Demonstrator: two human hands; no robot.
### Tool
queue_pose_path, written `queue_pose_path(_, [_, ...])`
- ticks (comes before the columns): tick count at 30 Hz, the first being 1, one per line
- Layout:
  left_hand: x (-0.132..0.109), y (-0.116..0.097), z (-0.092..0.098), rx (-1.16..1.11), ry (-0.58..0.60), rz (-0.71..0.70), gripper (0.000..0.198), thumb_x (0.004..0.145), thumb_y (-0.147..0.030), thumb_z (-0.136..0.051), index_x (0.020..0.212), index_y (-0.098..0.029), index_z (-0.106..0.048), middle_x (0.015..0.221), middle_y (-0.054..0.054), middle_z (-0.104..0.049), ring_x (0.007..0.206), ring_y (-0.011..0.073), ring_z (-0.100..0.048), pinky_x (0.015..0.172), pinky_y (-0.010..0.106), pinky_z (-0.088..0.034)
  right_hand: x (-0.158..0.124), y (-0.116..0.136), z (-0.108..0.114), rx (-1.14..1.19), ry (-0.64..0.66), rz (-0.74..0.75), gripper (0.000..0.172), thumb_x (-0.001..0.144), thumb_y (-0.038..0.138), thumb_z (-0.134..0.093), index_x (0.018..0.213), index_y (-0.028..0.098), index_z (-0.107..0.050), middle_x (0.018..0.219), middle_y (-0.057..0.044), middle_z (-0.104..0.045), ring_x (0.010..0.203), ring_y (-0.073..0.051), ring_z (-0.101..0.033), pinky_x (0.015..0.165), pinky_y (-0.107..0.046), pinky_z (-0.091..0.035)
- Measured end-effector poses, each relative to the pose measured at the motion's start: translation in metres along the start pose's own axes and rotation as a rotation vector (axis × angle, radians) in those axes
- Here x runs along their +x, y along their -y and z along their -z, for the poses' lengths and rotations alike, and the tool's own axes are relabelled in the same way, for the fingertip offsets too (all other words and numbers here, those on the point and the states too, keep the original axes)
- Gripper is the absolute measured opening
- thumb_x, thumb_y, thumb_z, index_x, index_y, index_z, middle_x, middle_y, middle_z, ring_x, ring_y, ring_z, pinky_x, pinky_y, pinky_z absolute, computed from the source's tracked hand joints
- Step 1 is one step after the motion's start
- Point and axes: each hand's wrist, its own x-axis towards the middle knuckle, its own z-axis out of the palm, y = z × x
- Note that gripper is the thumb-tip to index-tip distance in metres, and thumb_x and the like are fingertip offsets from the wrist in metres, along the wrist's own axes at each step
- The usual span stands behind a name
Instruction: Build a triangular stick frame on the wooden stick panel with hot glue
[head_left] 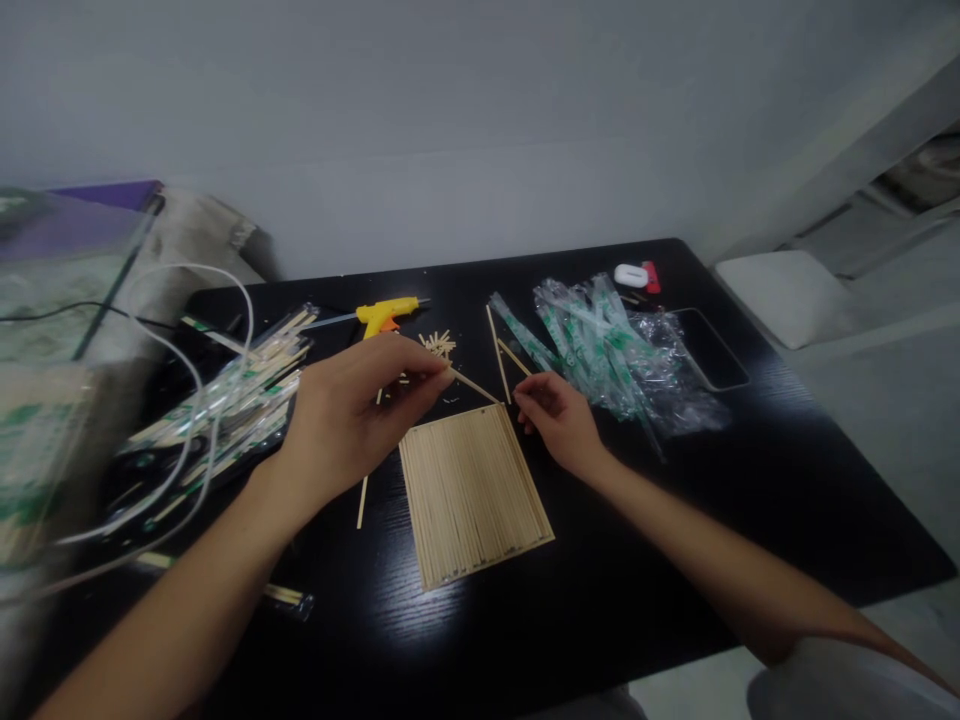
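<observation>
A chopstick (475, 387) is pinched in the left hand (361, 397), slanted toward the far right corner of the chopstick panel (474, 495), near the right hand (560, 422), whose grip cannot be determined

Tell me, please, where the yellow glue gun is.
In the head view, the yellow glue gun lies left of centre on the black table, just beyond the left hand.

Dim — pale glare on tabletop (412, 615)
</observation>
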Motion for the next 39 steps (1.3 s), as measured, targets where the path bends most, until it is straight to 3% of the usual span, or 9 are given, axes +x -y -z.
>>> queue_pose_path(14, [-0.001, 0.003, -0.002, 0.059, -0.010, -0.006, 0.009, 0.094, -0.025, -0.071, 0.103, -0.022, -0.070, 0.085, 0.000, -0.073, 0.066, 0.0126, -0.067, 0.062, 0.027, -0.056, 0.003, -0.002, 0.000, -0.029, -0.013, 0.018, 0.020, 0.084, 0.038, -0.070, 0.093, 0.022, -0.061, 0.077, 0.000, -0.063, 0.066, -0.016, -0.062, 0.054, -0.028, -0.051])
queue_pose_path(18, [-0.002, 0.006, -0.002, 0.054, 0.013, -0.016, 0.013, 0.094, -0.026, -0.071, 0.106, -0.021, -0.069, 0.087, 0.000, -0.073, 0.072, 0.0127, -0.069, 0.064, 0.026, -0.056, 0.013, 0.007, 0.003, -0.245, -0.010, 0.098, 0.015, 0.085, 0.033, -0.068, 0.095, 0.021, -0.065, 0.086, -0.004, -0.068, 0.074, -0.018, -0.065, 0.065, -0.032, -0.053])
queue_pose_path(23, [-0.005, 0.011, 0.000, 0.074, 0.041, -0.022, 0.017, 0.096, -0.031, -0.071, 0.108, -0.020, -0.068, 0.091, 0.002, -0.074, 0.073, 0.0132, -0.068, 0.066, 0.027, -0.056, 0.035, 0.030, 0.004, -0.700, 0.072, 0.228, 0.009, 0.090, 0.021, -0.063, 0.097, 0.019, -0.067, 0.097, -0.008, -0.069, 0.084, -0.021, -0.067, 0.076, -0.034, -0.052])
queue_pose_path(26, [-0.005, 0.012, 0.000, 0.093, 0.067, -0.030, 0.021, 0.095, -0.034, -0.072, 0.109, -0.019, -0.067, 0.097, 0.004, -0.075, 0.074, 0.0136, -0.068, 0.067, 0.028, -0.055, 0.047, 0.040, -0.004, -0.943, 0.136, 0.163, 0.017, 0.089, 0.016, -0.065, 0.106, 0.014, -0.066, 0.107, -0.014, -0.069, 0.090, -0.024, -0.067, 0.081, -0.036, -0.052])
queue_pose_path(32, [-0.005, 0.012, 0.002, 0.082, 0.087, -0.017, 0.023, 0.096, -0.036, -0.072, 0.110, -0.019, -0.067, 0.100, 0.005, -0.075, 0.081, 0.0151, -0.070, 0.071, 0.029, -0.055, 0.053, 0.053, -0.023, -1.186, 0.170, -0.042, 0.030, 0.087, 0.004, -0.056, 0.117, 0.010, -0.059, 0.097, -0.017, -0.074, 0.091, -0.028, -0.070, 0.076, -0.034, -0.049])
queue_pose_path(36, [-0.002, 0.013, 0.011, 0.086, 0.090, 0.015, 0.025, 0.095, -0.040, -0.071, 0.109, -0.020, -0.068, 0.099, 0.004, -0.076, 0.077, 0.0148, -0.069, 0.070, 0.029, -0.055, 0.056, 0.061, -0.021, -1.200, 0.219, -0.104, 0.027, 0.086, 0.007, -0.061, 0.113, 0.008, -0.061, 0.098, -0.019, -0.074, 0.091, -0.029, -0.070, 0.073, -0.034, -0.047])
queue_pose_path(39, [0.002, 0.013, 0.020, 0.092, 0.051, 0.046, 0.021, 0.097, -0.039, -0.068, 0.108, -0.021, -0.069, 0.094, 0.003, -0.076, 0.075, 0.0151, -0.069, 0.067, 0.029, -0.054, 0.058, 0.073, -0.010, -1.107, 0.231, -0.127, 0.022, 0.088, 0.010, -0.061, 0.110, 0.010, -0.064, 0.093, -0.015, -0.075, 0.084, -0.026, -0.069, 0.070, -0.033, -0.046])
